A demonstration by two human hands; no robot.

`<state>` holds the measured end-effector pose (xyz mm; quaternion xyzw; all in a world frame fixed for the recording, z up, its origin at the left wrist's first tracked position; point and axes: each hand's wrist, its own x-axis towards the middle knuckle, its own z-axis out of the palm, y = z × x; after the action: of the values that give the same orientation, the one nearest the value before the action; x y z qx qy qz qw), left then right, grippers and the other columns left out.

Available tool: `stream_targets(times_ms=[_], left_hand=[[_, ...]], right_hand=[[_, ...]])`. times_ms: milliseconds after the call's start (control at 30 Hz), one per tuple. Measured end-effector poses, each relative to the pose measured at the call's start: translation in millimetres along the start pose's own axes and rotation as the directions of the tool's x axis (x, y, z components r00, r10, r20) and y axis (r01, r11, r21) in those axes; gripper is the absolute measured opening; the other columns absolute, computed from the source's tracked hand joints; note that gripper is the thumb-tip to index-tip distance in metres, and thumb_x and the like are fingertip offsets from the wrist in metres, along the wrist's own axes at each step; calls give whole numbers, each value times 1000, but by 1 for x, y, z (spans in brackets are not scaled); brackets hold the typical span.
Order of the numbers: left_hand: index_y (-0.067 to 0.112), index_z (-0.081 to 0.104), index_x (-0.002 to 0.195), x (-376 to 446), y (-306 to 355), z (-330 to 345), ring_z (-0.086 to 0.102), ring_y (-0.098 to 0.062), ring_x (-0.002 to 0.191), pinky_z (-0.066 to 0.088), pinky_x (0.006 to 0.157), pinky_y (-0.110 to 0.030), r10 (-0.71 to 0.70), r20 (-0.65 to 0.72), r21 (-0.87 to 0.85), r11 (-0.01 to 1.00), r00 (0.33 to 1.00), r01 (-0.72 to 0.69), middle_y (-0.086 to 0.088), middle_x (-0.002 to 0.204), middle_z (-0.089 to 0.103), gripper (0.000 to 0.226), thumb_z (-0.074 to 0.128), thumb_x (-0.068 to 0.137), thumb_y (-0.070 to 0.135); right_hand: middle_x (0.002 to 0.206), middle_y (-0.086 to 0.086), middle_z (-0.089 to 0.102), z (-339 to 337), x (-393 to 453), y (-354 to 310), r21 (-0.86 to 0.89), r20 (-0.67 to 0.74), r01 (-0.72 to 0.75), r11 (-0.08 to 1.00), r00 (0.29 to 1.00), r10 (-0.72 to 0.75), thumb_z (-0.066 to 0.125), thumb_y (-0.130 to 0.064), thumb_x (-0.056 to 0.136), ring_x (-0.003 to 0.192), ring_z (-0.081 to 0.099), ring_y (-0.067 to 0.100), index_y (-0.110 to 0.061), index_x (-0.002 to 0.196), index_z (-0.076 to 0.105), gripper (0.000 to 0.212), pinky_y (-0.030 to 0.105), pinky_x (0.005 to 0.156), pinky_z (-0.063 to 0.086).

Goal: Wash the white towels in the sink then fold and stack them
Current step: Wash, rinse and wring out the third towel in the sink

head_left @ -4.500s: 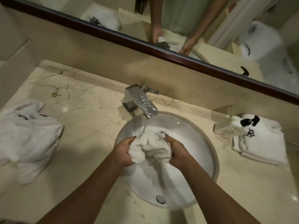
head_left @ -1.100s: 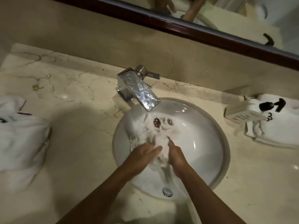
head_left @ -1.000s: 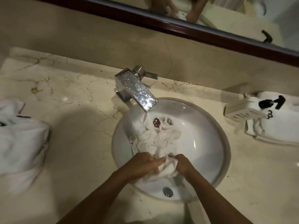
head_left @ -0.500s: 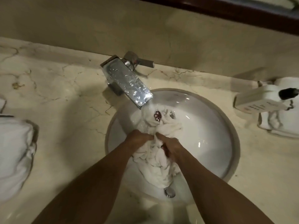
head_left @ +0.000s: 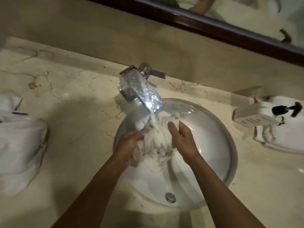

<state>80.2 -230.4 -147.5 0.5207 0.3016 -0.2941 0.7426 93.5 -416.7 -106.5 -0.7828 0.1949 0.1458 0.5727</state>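
Observation:
A wet white towel [head_left: 156, 140] is bunched up over the round white sink [head_left: 213, 145], right under the running water from the chrome tap [head_left: 144, 91]. My left hand [head_left: 130, 145] grips the towel's left side with curled fingers. My right hand [head_left: 182, 137] holds its right side, fingers wrapped over the top of the cloth. A heap of crumpled white towels [head_left: 19, 145] lies on the marble counter at the far left. A folded white towel [head_left: 286, 132] lies at the far right.
A white soap dispenser [head_left: 256, 114] with a black pump lies on its side against the folded towel. The sink's drain [head_left: 170, 197] shows near the front. A dark-framed mirror [head_left: 213, 25] runs along the wall behind the tap.
Both hands have lifted the towel from low in the basin up under the tap's stream and spread slightly apart on it. The towel's dark emblem no longer shows.

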Motion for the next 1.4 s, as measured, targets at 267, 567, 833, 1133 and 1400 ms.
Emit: stream_targets(times_ms=[267,567,833,1133,1400], left_hand=[[7,78,72,-36,13,7,66,-21,58,48,57,-22,-96,313,-473,847,945,243,-8,73,72,31,56,85,24],[-2,57,114,-34,-11,10,66,-30,59,53,55,-29,-200,230,-513,806,952,294,-25,82,68,63,81,61,22],[15,51,85,-19,-27,8,52,-17,51,47,41,-27,-431,282,-526,677,857,514,-8,67,58,20,43,103,20],[4,67,125,-13,-27,10,68,-38,106,58,81,-47,-199,180,-537,801,963,266,-23,119,69,44,60,91,30],[16,81,86,10,-26,8,70,-25,95,54,78,-36,-106,85,-609,781,991,136,-8,96,77,54,34,106,32]], right_hand=[[62,0,41,-29,-27,-26,-102,-82,217,971,971,-225,55,-46,97,60,40,15,-7,68,45,50,35,58,33],[111,14,71,-63,-26,-49,503,-9,-70,861,996,87,47,-28,106,104,69,31,-10,121,62,28,41,80,58],[103,13,69,-58,-21,2,567,499,-617,545,784,369,88,-38,70,82,63,22,-9,118,67,60,26,67,40],[99,18,73,-60,-7,7,628,257,-418,657,908,332,66,-23,79,82,73,25,1,106,68,36,28,64,60],[106,18,71,-44,-14,23,701,443,-524,483,851,280,71,-33,85,86,71,28,-1,114,73,44,38,75,58]])
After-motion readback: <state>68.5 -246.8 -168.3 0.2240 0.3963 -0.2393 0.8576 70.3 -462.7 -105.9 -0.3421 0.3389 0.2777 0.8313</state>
